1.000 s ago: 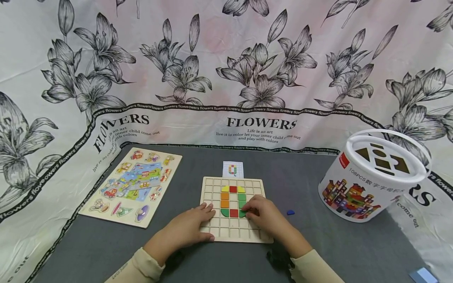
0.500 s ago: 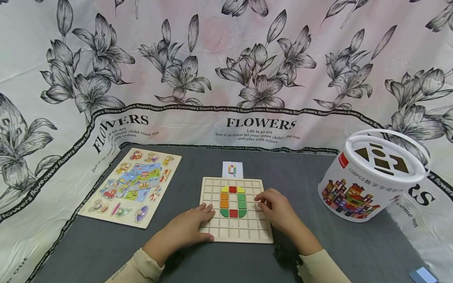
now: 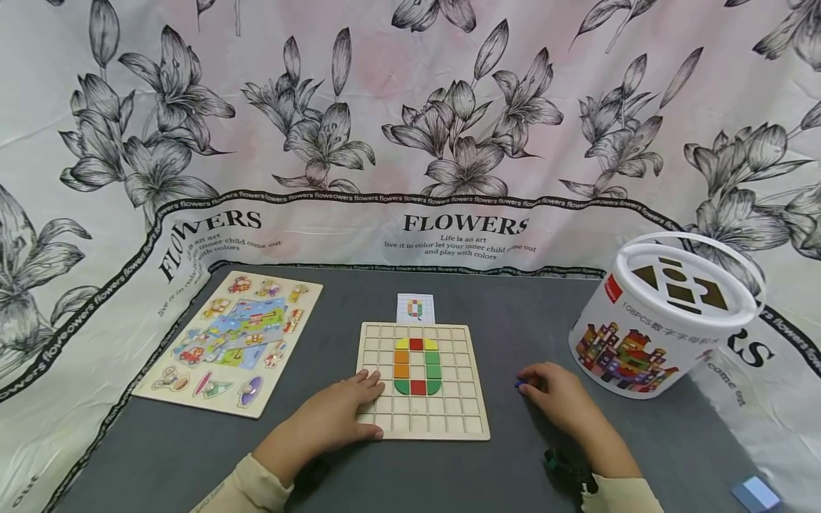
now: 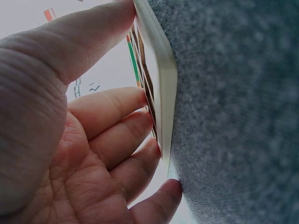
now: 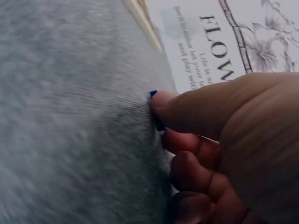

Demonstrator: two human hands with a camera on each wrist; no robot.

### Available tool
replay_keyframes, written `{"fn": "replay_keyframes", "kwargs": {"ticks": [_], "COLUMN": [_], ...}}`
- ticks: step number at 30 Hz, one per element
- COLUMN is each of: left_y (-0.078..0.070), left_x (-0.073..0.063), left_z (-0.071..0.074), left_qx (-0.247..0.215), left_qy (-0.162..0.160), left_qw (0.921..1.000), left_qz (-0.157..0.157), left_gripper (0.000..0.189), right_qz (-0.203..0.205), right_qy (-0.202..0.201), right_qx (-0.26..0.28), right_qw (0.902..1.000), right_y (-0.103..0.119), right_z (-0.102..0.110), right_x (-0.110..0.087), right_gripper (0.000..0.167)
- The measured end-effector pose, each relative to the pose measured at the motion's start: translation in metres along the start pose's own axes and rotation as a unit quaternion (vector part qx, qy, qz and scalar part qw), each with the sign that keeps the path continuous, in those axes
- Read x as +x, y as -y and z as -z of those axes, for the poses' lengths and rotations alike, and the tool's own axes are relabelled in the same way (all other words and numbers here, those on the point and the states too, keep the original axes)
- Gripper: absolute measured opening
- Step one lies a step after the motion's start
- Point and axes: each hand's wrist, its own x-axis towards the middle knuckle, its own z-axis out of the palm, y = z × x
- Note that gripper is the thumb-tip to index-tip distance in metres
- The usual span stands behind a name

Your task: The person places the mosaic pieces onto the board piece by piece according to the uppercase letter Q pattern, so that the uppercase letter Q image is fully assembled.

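Note:
A wooden grid board (image 3: 423,417) lies on the table, bearing a ring of red, yellow, orange and green pieces. My left hand (image 3: 336,412) rests on its left edge, fingers spread over the border; the left wrist view shows thumb and fingertips touching the board's side (image 4: 167,93). Right of the board, my right hand (image 3: 564,399) is down at the tabletop. Its thumb and forefinger pinch a small blue block (image 3: 519,383). Most of that blue block (image 5: 153,94) is hidden behind the thumb in the right wrist view. A small card (image 3: 415,308) with a coloured letter Q touches the board's far edge.
A wooden picture puzzle board (image 3: 246,392) lies to the left. At the right stands a white bucket (image 3: 661,320) with shaped holes in its lid. A light blue block (image 3: 757,493) sits near the front right corner. A flowered cloth (image 3: 333,235) hangs behind.
My right hand has left the green corner piece on the board, moved right, and taken hold of the blue block on the table. The left hand has stayed on the board.

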Motion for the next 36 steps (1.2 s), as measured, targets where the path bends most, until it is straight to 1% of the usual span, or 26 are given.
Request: {"fn": "replay_keyframes", "kwargs": {"ticks": [5, 8, 10, 12, 13, 15, 18, 21, 24, 28, 31, 36], "left_y": [-0.001, -0.003, -0.003, -0.003, -0.003, -0.003, -0.002, -0.002, -0.002, -0.003, -0.003, -0.004], "left_x": [0.001, 0.001, 0.000, 0.000, 0.000, 0.001, 0.002, 0.003, 0.004, 0.006, 0.007, 0.007], "left_z": [0.001, 0.002, 0.002, 0.002, 0.002, 0.002, 0.003, 0.002, -0.001, -0.003, -0.004, -0.004], "left_qx": [-0.006, -0.007, -0.008, -0.007, -0.007, -0.006, -0.007, -0.006, -0.006, -0.002, -0.002, -0.001], "left_qy": [-0.001, -0.002, -0.002, -0.001, -0.001, -0.002, -0.005, -0.006, -0.006, -0.004, -0.004, -0.003], "left_qw": [1.0000, 1.0000, 1.0000, 1.0000, 1.0000, 1.0000, 1.0000, 0.9999, 0.9999, 1.0000, 1.0000, 1.0000], "left_qz": [0.000, 0.000, 0.000, 0.000, 0.000, -0.001, -0.002, -0.007, -0.009, -0.005, -0.002, 0.000], "left_gripper": [0.081, 0.082, 0.082, 0.082, 0.082, 0.082, 0.081, 0.081, 0.080, 0.079, 0.079, 0.080], "right_qz": [-0.024, -0.039, -0.049, -0.052, -0.047, -0.028, 0.019, 0.060, 0.087, 0.104, 0.098, 0.089], "right_qy": [-0.004, -0.015, -0.031, -0.052, -0.060, -0.061, -0.022, 0.022, 0.041, 0.054, 0.056, 0.056], "right_qx": [0.005, 0.006, 0.007, 0.014, 0.021, 0.030, 0.038, 0.032, 0.030, 0.046, 0.062, 0.067], "right_qw": [0.9997, 0.9991, 0.9983, 0.9972, 0.9969, 0.9973, 0.9988, 0.9975, 0.9950, 0.9921, 0.9917, 0.9922], "right_y": [0.002, 0.005, 0.015, 0.033, 0.044, 0.069, 0.101, 0.118, 0.121, 0.116, 0.109, 0.101], "right_z": [0.001, -0.002, -0.006, -0.013, -0.018, -0.029, -0.046, -0.058, -0.064, -0.064, -0.060, -0.056], "right_x": [0.003, 0.001, 0.000, -0.001, -0.001, 0.000, 0.004, 0.008, 0.010, 0.008, 0.005, 0.002], "right_gripper": [0.005, 0.006, 0.008, 0.009, 0.010, 0.011, 0.017, 0.023, 0.025, 0.022, 0.018, 0.013]}}
